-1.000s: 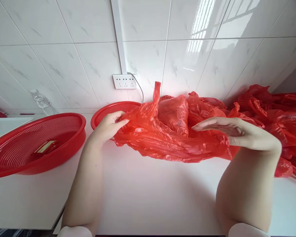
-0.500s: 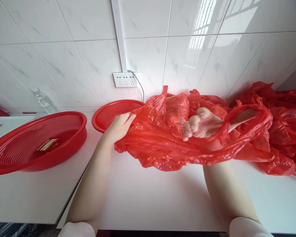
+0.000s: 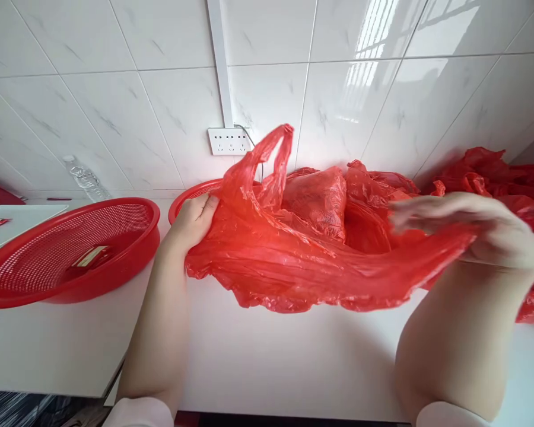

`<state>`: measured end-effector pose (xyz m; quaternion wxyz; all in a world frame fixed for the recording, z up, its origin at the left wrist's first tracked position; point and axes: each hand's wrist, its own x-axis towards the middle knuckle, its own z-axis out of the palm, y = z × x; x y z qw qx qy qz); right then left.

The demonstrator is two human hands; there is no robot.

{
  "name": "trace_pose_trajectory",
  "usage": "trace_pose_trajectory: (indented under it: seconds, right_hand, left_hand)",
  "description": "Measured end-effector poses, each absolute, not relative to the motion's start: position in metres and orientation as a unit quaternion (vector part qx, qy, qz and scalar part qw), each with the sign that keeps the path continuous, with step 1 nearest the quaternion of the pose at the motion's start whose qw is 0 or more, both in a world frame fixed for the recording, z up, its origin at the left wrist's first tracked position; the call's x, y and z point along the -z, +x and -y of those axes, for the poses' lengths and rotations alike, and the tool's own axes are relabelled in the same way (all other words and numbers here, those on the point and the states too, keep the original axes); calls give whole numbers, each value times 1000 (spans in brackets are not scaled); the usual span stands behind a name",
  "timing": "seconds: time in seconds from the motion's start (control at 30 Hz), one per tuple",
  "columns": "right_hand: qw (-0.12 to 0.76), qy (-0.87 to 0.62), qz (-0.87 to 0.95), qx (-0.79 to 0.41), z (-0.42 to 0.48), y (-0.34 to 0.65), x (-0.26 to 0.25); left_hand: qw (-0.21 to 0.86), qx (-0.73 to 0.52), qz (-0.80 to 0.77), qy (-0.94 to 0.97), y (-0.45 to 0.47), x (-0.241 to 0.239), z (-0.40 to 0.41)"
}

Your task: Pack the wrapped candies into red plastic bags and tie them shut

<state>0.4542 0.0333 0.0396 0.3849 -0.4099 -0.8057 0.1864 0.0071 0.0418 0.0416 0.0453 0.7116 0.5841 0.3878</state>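
A thin red plastic bag (image 3: 302,267) is stretched out just above the white counter (image 3: 267,362). My left hand (image 3: 193,219) pinches its left edge, below an upright handle loop. My right hand (image 3: 467,228) is at the bag's right end, smeared by motion; its fingers look stretched out above the plastic, and what they hold cannot be made out. Behind the bag lies a filled red bag (image 3: 315,198).
A big red perforated basket (image 3: 66,249) with a small packet in it sits on the left. A second red basket (image 3: 191,196) peeks out behind my left hand. A heap of red bags (image 3: 502,178) fills the right. Wall socket (image 3: 229,141), bottle (image 3: 84,178) and white tray (image 3: 18,219) stand behind.
My right hand came out of the bag's opening and moved right, pulling the bag taut. The left handle loop now stands higher. My left hand kept its pinch.
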Motion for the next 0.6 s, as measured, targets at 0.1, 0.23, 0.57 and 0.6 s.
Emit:
trace_pose_trajectory:
  seconds: [0.1, 0.23, 0.57, 0.6]
  right_hand:
    - [371, -406, 807, -214, -13, 418, -55]
    - [300, -359, 846, -256, -9, 368, -54]
    - [313, -334, 825, -330, -42, 304, -17]
    - [261, -338, 838, -339, -42, 306, -17]
  left_hand:
    - [45, -361, -570, 737, 18, -39, -42]
    - [64, -335, -541, 769, 37, -35, -42]
    - [69, -386, -521, 758, 51, -16, -54]
    - [67, -367, -521, 768, 50, -20, -51]
